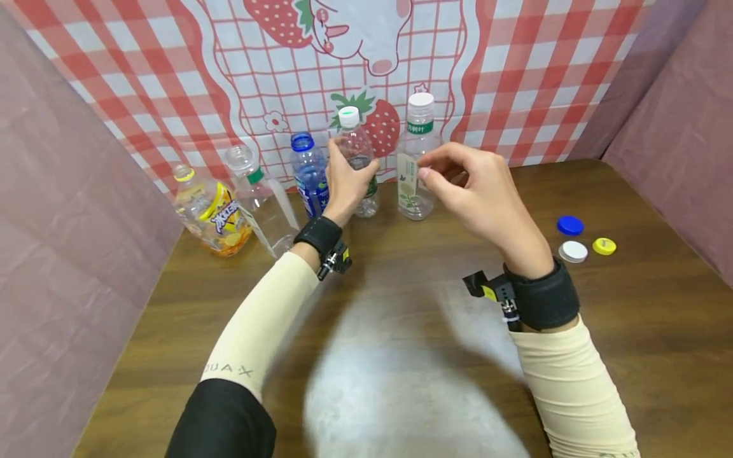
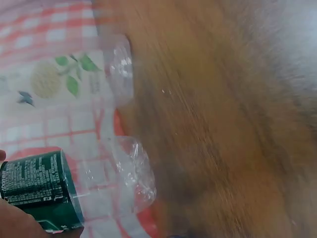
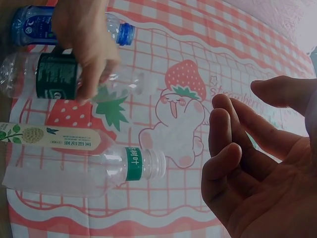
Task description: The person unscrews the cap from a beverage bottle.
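My left hand (image 1: 347, 181) holds a clear plastic bottle (image 1: 352, 137) with a white cap and a dark green label (image 2: 42, 186), thumb and fingers around its middle. The bottle stands upright on the table. To its right stands a taller clear bottle (image 1: 418, 191) with a white top, a green neck band and a plant-print label (image 3: 59, 139). In front of that one hangs my right hand (image 1: 478, 187); its fingers are loosely bent, thumb apart from them in the right wrist view, with nothing between. A blue-labelled bottle (image 1: 309, 172) stands just left of my left hand.
Further left are an uncapped clear bottle (image 1: 266, 210) with a green neck band and an orange-yellow labelled bottle (image 1: 212, 213). A blue cap (image 1: 570, 225), a white cap (image 1: 573, 252) and a yellow cap (image 1: 604, 246) lie at the right. A strawberry-print checked cloth (image 1: 515, 70) hangs behind.
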Demonstrator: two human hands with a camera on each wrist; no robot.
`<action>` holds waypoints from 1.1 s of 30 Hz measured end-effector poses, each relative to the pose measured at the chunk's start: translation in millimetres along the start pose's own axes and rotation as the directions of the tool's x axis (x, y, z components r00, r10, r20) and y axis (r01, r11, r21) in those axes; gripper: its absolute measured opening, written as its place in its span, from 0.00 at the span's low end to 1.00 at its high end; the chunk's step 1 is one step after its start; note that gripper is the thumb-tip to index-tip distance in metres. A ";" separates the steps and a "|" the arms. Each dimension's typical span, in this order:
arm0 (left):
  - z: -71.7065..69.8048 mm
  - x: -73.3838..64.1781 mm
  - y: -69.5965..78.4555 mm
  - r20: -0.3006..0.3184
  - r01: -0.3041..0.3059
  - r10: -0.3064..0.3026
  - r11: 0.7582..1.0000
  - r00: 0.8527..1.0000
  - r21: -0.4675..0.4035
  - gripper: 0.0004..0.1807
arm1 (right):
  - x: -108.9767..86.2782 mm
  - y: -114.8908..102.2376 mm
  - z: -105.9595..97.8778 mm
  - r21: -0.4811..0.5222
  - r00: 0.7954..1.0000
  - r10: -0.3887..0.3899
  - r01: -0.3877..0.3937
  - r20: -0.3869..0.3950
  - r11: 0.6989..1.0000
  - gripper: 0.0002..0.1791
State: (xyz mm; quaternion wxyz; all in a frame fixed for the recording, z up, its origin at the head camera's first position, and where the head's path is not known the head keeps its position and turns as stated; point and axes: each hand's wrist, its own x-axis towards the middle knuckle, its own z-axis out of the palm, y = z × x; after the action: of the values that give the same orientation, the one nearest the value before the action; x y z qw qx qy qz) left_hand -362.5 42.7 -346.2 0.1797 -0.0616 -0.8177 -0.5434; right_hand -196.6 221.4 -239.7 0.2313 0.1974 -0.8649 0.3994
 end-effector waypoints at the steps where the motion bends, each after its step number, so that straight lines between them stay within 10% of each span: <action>1: -4.1 -4.2 2.8 0.017 -0.012 0.012 1.000 1.000 -0.012 0.38 | 0.1 -0.3 0.6 -0.002 1.000 0.000 0.000 -0.001 1.000 0.14; 11: -63.0 -68.1 29.1 0.180 -0.170 0.184 0.981 0.966 -0.092 0.39 | -0.2 0.2 7.7 -0.037 1.000 -0.003 0.003 0.014 0.999 0.13; 23: -119.2 -119.7 63.2 0.280 -0.449 0.465 0.885 0.840 -0.124 0.41 | -5.1 -24.9 10.2 -0.055 0.991 -0.123 0.120 -0.054 0.991 0.11; 33: -109.9 -113.1 34.4 0.281 -0.610 0.546 0.748 0.790 0.261 0.44 | -6.7 -31.0 25.9 -0.220 0.998 -0.068 0.064 -0.010 0.973 0.20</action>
State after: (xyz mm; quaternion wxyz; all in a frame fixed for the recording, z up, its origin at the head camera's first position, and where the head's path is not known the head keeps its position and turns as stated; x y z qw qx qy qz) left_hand -222.4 -32.9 -319.4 0.2699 -0.3313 -0.8515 -0.3039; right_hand -181.1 183.5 -239.7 0.2723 0.1957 -0.8947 0.2951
